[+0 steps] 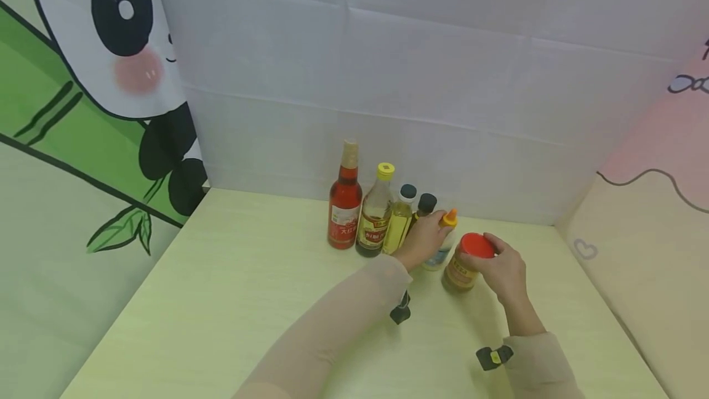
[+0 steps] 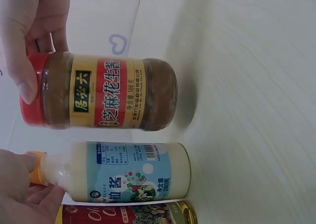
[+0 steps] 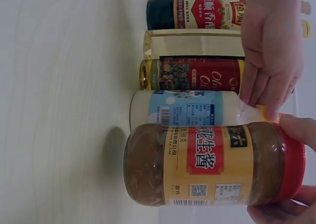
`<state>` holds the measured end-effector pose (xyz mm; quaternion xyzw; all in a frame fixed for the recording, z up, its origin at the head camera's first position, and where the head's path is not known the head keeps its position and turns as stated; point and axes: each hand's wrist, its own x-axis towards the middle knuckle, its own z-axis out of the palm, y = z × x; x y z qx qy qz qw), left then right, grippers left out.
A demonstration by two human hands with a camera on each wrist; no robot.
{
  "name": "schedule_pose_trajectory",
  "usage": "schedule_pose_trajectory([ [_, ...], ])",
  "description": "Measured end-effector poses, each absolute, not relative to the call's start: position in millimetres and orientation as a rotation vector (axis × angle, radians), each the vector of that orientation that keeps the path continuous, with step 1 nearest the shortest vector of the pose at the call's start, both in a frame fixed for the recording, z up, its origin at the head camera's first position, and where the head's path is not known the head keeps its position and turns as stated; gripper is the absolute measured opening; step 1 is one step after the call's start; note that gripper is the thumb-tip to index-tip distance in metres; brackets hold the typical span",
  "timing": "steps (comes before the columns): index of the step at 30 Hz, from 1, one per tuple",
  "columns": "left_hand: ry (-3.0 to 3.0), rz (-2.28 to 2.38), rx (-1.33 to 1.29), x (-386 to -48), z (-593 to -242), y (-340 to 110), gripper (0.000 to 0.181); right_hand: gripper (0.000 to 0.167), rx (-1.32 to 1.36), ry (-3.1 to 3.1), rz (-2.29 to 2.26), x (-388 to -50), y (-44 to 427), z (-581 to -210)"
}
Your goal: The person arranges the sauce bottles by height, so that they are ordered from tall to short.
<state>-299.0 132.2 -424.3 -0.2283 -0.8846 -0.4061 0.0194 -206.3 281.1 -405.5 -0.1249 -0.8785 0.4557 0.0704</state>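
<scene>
My left hand [image 1: 422, 242] pinches the orange nozzle cap of a salad dressing squeeze bottle [image 2: 133, 172], which stands upright at the right end of a row of bottles. My right hand [image 1: 508, 270] grips the red lid of a peanut butter jar [image 1: 461, 273] from above. The brown jar with its yellow and red label is beside the dressing bottle, slightly nearer to me. Whether its base touches the table I cannot tell. Left of the dressing, partly behind my left hand, stands an olive oil bottle [image 3: 197, 74] with a dark cap.
Further left along the row are a clear bottle of yellow oil [image 1: 397, 226], a yellow-capped vinegar bottle [image 1: 374, 226] and a tall red bottle [image 1: 344, 211]. The row stands on a pale table [image 1: 249, 276] near a white back wall [image 1: 266, 140]. Printed side panels flank the table.
</scene>
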Motion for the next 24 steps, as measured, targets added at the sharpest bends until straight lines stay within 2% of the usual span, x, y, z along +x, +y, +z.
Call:
schedule_pose_trajectory([
  [24, -2.778, -1.27, -0.678, -295, -420, 133, 0.036, 0.082, -0.444, -2.619, 1.317, -236, 287, -419],
])
